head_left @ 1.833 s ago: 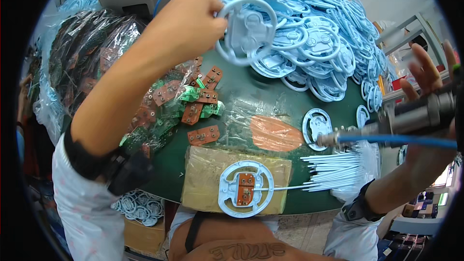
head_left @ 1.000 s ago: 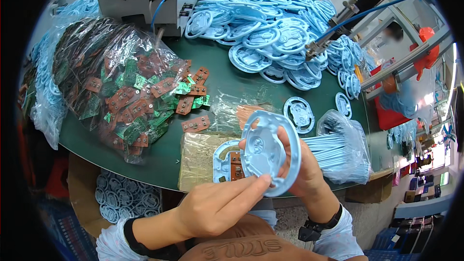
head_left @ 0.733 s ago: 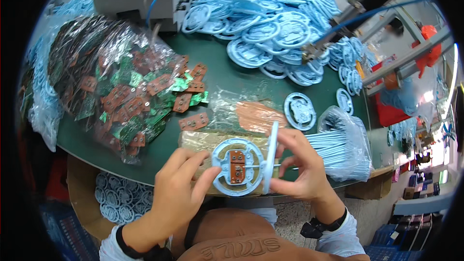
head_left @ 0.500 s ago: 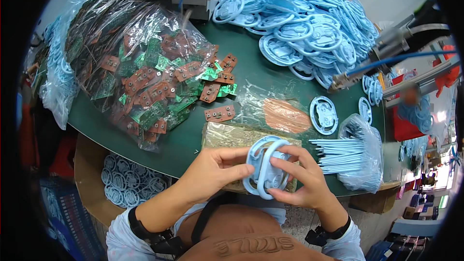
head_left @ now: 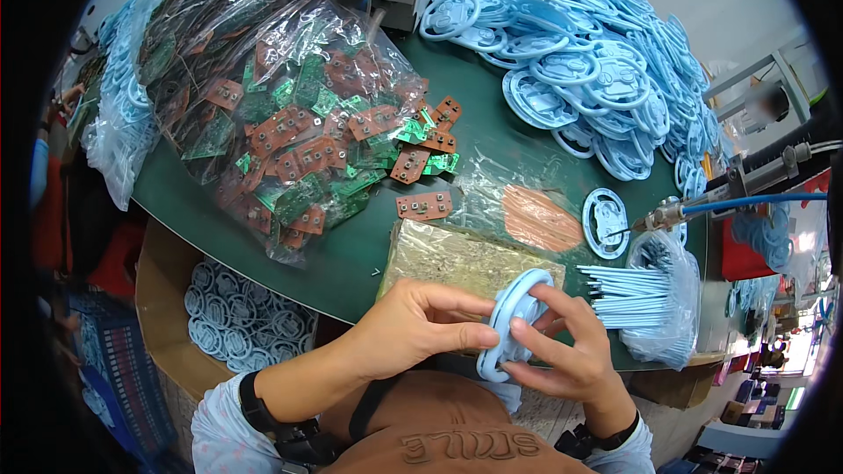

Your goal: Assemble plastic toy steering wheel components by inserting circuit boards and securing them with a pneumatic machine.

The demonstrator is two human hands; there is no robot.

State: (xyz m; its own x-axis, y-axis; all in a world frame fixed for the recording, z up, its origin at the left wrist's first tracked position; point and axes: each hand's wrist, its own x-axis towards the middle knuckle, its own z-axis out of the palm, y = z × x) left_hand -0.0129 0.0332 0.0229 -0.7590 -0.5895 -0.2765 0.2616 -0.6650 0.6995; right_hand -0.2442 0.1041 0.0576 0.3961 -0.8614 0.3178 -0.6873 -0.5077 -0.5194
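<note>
A pale blue plastic steering-wheel part (head_left: 516,323), a smooth moulded ring with spokes, is held on edge just above the near rim of the green table (head_left: 492,136). Its flat face turns toward the person's right, and its long axis runs from lower left up to upper right. The left hand (head_left: 420,326) pinches its rim between thumb and fingertips, closed on the part. The right hand (head_left: 571,349) grips the other side, with fingers spread over the hub and spokes.

Just behind the hands lies a tan, wrinkled pad (head_left: 465,261). Beyond it a clear crinkled plastic sheet covers an orange oval patch (head_left: 537,218). One more wheel part (head_left: 606,222) lies flat to the right, touched by the tip of a pneumatic screwdriver (head_left: 702,202) with a blue hose.

A clear bag of thin blue sticks (head_left: 645,298), too many to count, sits at the right edge. A large clear bag of small green and brown circuit boards (head_left: 290,114) spills open on the left. A heap of blue wheel parts (head_left: 597,61) fills the far right. A carton of round blue pieces (head_left: 237,320) stands below the table.
</note>
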